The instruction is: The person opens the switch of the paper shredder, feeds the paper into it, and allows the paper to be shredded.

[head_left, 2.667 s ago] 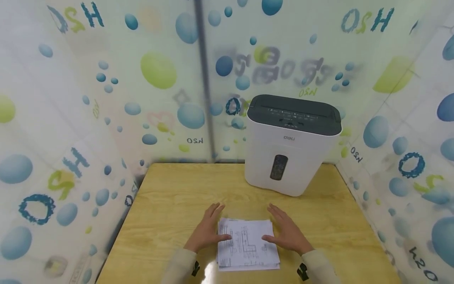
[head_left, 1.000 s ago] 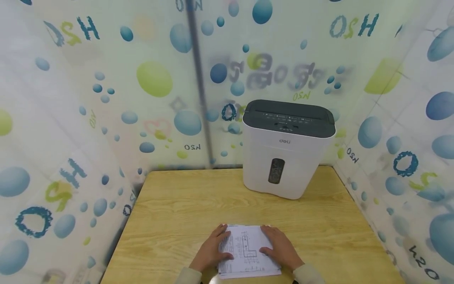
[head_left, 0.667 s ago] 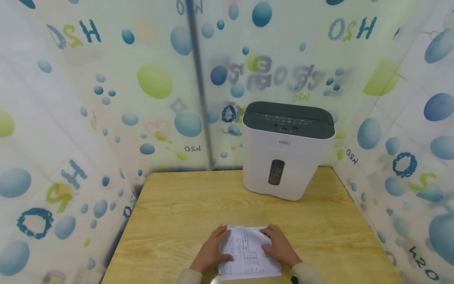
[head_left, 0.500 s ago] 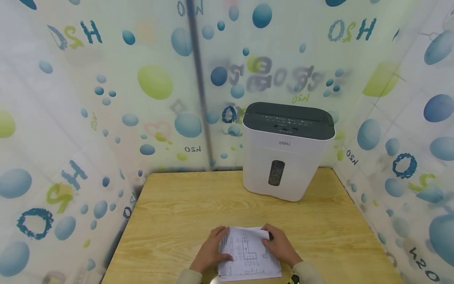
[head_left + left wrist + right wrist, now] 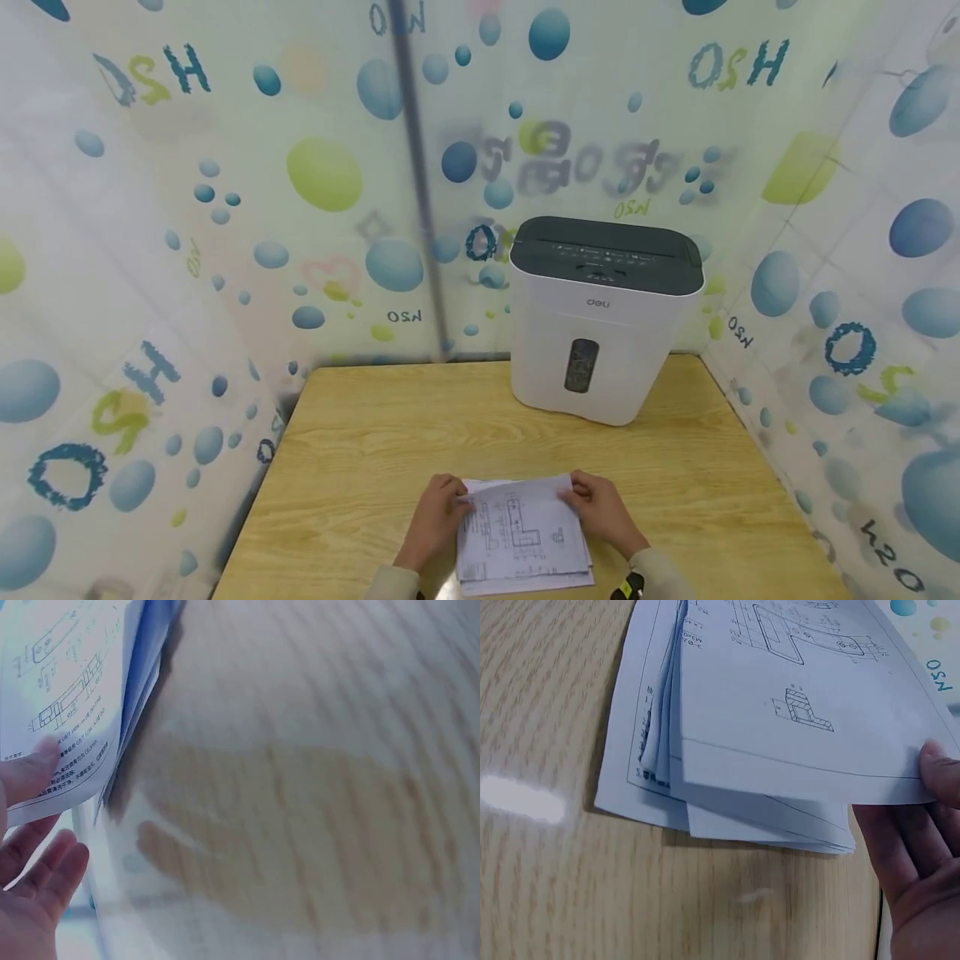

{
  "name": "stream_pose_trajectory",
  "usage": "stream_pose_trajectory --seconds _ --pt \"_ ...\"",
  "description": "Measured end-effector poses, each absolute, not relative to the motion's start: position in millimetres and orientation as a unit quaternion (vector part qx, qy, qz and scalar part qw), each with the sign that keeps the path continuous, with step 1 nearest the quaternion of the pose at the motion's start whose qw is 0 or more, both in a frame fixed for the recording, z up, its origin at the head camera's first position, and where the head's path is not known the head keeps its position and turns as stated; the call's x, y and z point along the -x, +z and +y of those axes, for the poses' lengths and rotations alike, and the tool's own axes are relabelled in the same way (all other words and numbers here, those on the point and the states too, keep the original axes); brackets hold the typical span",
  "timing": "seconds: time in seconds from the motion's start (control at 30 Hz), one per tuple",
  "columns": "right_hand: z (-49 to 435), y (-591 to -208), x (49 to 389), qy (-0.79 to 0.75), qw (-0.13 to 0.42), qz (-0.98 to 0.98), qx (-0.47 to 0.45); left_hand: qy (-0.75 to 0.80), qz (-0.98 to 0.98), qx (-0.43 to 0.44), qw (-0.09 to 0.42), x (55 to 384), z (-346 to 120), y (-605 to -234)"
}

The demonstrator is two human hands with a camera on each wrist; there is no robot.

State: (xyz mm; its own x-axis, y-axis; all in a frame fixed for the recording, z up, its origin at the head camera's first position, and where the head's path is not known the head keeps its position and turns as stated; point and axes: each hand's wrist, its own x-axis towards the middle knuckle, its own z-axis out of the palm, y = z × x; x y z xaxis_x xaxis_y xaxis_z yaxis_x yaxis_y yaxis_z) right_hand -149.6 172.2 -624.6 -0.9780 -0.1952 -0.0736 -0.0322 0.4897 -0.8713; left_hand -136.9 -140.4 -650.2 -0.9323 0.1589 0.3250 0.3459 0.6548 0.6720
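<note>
In the head view my left hand [image 5: 435, 518] pinches the far left corner of a printed sheet of paper [image 5: 517, 537], thumb on top. My right hand [image 5: 604, 510] pinches the far right corner the same way. Line drawings of an L-shaped part cover the sheet. Its far edge is lifted above a stack of papers [image 5: 627, 761] lying on the table. The right wrist view shows the thumb [image 5: 941, 776] on the sheet's border and the fingers beneath. In the left wrist view the left thumb [image 5: 34, 769] presses the printed side, with the other fingers curled below.
A white paper shredder [image 5: 551, 350] with a dark grey top [image 5: 607, 250] stands at the back right of the wooden table [image 5: 390, 417]. Patterned curtains [image 5: 330, 250] enclose the table at the back and both sides.
Both hands lay spread over the stack's sides earlier. The right fingers gathered at the far right corner, then the left at the far left one, and the top sheet's far edge has come up.
</note>
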Motion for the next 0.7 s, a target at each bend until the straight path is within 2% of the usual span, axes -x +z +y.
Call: stream_pose_trajectory --seconds 0.17,0.23,0.7 --pt "173 -622 151 -0.489 0.081 0.867 0.052 -0.506 -0.858 0.083 0.037 139 -140 -640" --pt "174 -621 153 -0.482 0.078 0.871 0.050 -0.527 -0.847 0.069 0.019 140 -140 -636" --pt "178 -601 161 -0.499 0.060 0.864 0.034 -0.537 -0.839 0.079 0.042 150 -138 -614"
